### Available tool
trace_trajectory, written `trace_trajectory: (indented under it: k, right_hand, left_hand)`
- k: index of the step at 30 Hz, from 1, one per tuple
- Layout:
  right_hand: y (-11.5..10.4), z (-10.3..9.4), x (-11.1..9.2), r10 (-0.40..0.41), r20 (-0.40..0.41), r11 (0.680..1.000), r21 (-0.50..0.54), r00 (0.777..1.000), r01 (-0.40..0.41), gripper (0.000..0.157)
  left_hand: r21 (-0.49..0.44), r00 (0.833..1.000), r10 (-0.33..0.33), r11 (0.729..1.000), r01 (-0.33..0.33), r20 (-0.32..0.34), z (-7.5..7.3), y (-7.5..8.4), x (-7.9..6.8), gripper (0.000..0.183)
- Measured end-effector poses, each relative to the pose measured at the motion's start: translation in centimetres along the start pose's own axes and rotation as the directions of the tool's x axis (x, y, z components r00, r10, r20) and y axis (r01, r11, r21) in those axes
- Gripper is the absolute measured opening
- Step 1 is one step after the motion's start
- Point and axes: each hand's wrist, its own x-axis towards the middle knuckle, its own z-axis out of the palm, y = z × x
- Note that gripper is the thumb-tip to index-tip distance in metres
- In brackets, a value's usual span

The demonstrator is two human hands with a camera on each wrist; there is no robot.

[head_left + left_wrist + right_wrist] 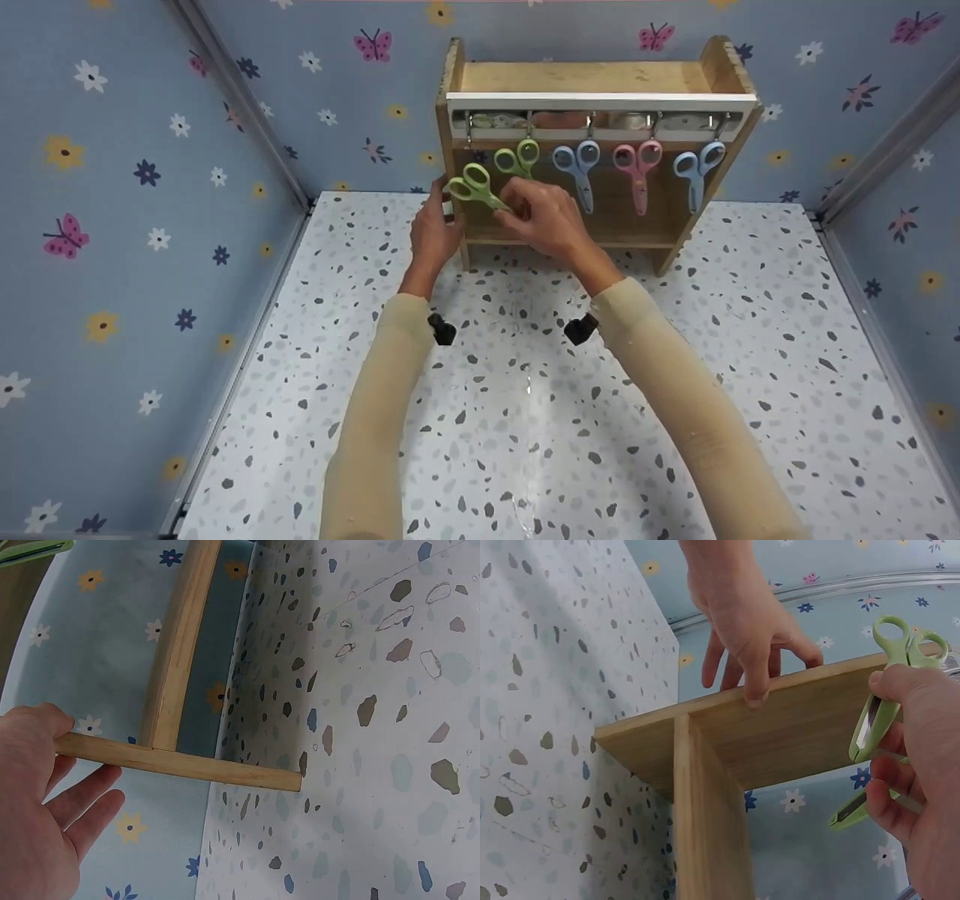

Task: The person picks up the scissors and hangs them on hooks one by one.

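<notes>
My left hand [436,232] grips the left side panel [187,766] of a small wooden shelf [581,77], thumb on one face and fingers on the other. Between thumb and fingers, my right hand [551,219] pinches green scissors [885,714] by the blade end, with the handle loops pointing up and left. These scissors are just below the leftmost hook [469,129], which carries nothing. Second green scissors [528,152] hang on the neighbouring hook, close above my right fingers; their blades are partly hidden behind that hand.
Farther right on the hook rail [600,135] hang blue scissors [584,180], pink scissors [639,180] and more blue scissors [696,184]. The shelf stands on a speckled white tabletop [510,420] against a flowered blue wall [300,120], with similar walls at both sides.
</notes>
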Motion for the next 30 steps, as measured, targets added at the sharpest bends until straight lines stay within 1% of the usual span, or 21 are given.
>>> trace_trajectory:
  k: [6,15,20,30]
  right_hand:
    - [-0.6,0.1,0.9,-0.008,-0.039,1.000,-0.003,0.999,0.008,0.016]
    - [-1.2,1.1,1.4,0.070,-0.102,0.997,0.047,0.992,-0.066,0.022]
    - [-1.4,1.5,1.5,0.113,-0.114,0.991,0.091,0.987,-0.103,0.022]
    - [-1.3,2.6,1.2,0.154,-0.129,0.982,0.129,0.980,-0.138,0.023]
  left_hand:
    - [0.006,1.000,0.004,1.000,-0.004,0.013,0.0,-0.1,0.0,0.066]
    - [-0.001,1.000,-0.013,1.000,0.013,0.022,0.0,-0.1,0.0,0.070]
    - [-0.008,1.000,-0.006,1.000,0.006,0.021,0.0,0.0,0.0,0.070]
    - [-0.034,1.000,-0.002,0.999,0.002,0.023,0.0,-0.2,-0.1,0.070]
